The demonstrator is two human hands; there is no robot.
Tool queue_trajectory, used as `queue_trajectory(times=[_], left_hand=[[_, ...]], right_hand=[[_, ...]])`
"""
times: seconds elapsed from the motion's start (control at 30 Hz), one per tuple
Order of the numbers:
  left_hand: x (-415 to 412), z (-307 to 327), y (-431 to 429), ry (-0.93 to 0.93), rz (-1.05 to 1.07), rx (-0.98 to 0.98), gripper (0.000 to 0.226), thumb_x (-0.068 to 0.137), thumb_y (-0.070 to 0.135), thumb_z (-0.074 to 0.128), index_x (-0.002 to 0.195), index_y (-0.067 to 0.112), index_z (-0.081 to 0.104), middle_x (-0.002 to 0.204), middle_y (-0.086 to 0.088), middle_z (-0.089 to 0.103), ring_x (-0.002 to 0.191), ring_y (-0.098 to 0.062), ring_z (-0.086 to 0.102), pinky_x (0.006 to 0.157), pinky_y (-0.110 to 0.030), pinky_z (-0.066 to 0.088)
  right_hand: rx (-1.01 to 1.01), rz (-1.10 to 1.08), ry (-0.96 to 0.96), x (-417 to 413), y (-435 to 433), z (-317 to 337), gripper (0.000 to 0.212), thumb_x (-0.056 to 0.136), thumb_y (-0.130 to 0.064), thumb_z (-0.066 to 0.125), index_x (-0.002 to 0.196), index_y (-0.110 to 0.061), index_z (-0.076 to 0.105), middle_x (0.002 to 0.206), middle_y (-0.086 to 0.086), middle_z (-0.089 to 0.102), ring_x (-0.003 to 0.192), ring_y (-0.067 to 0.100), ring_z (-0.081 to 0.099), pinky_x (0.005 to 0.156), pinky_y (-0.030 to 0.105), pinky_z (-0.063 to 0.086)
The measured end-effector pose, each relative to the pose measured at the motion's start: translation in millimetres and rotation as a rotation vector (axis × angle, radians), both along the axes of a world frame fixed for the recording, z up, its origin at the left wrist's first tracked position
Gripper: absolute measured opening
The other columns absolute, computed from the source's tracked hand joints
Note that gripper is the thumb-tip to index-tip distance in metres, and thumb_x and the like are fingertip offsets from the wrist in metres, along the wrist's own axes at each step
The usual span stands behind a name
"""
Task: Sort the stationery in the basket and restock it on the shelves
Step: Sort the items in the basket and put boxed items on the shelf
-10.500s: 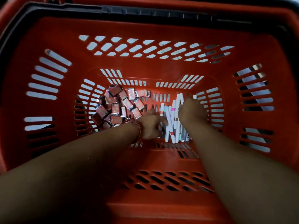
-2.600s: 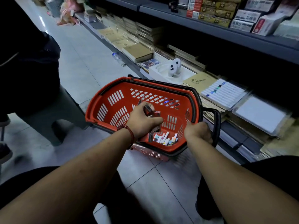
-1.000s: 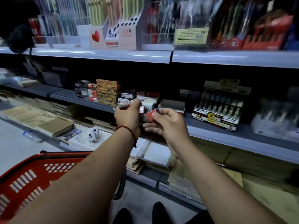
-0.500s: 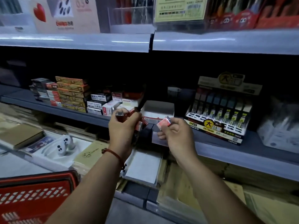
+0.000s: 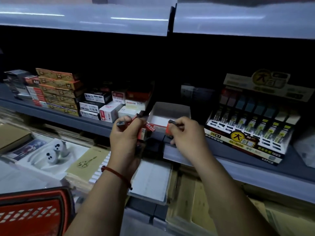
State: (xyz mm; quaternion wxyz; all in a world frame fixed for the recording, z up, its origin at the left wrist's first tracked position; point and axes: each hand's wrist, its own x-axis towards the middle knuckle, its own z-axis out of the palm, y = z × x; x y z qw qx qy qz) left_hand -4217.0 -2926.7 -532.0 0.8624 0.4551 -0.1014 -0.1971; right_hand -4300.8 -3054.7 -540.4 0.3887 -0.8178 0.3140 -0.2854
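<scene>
— What's nearest?
— The red basket [image 5: 32, 213], in the lower left corner. Above it the left hand [image 5: 126, 138] curls round a clutch of small red packs [image 5: 142, 132] with grey ends.
— The right hand [image 5: 185, 132]?
— Thumb and forefinger pinch a single red pack [image 5: 168, 129], just before the open white box [image 5: 170, 113] on the shelf [image 5: 88, 120].
— Any writing?
— "2B 0.7" on the display carton [image 5: 250, 126]; "0.5" on a white carton [image 5: 134, 103].
</scene>
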Motion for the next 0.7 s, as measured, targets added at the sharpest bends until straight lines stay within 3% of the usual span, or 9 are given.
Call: queue_trajectory(times=[0.17,0.3,0.43,0.6,0.7], left_hand=[[-1.2,-0.8,10.3,0.035,-0.03,0.008,0.033,0.089,0.004,0.067,0.081,0.026,0.044,0.058,0.006,0.055,0.037,-0.007,0.051,0.032,-0.014,0.031],[3.2,-1.6,19.2,-0.015,-0.069,0.0,0.032,0.088,0.004,0.069,0.081,0.026,0.047,0.064,0.007,0.059,0.049,-0.009,0.059,0.042,-0.019,0.044],[2.5,1.3,27.0,-0.043,-0.121,-0.027,0.03,0.087,0.003,0.07,0.083,0.024,0.048,0.07,0.006,0.063,0.06,-0.011,0.065,0.055,-0.03,0.057],[1.8,2.4,33.4,-0.016,-0.108,-0.033,0.028,0.086,0.005,0.071,0.083,0.025,0.051,0.074,0.003,0.065,0.063,-0.014,0.067,0.053,-0.028,0.056],[1.3,-1.6,32.7,0.009,-0.104,-0.014,0.03,0.087,0.007,0.071,0.08,0.026,0.05,0.075,0.002,0.063,0.061,-0.012,0.065,0.047,-0.024,0.052]], right_hand=[[0.096,0.023,-0.098,-11.9,8.6,8.5,0.009,0.102,-0.02,0.059,0.101,-0.015,0.066,0.075,0.005,0.069,0.046,-0.002,0.059,0.045,0.015,0.043],[0.054,0.034,-0.113,-30.0,16.3,17.3,0.008,0.099,-0.024,0.063,0.095,-0.019,0.068,0.069,-0.002,0.069,0.048,0.002,0.061,0.053,0.024,0.049],[0.064,0.058,-0.086,-54.2,22.9,21.3,0.011,0.097,-0.022,0.063,0.09,-0.016,0.068,0.066,-0.004,0.068,0.048,0.005,0.062,0.052,0.024,0.046],[0.054,0.066,-0.028,-71.3,30.5,23.1,0.014,0.097,-0.026,0.064,0.087,-0.018,0.069,0.057,-0.011,0.064,0.043,0.007,0.058,0.049,0.019,0.043],[0.054,0.063,0.009,-72.2,34.7,29.4,0.013,0.098,-0.027,0.064,0.087,-0.02,0.069,0.068,-0.009,0.066,0.041,0.008,0.058,0.046,0.016,0.044]])
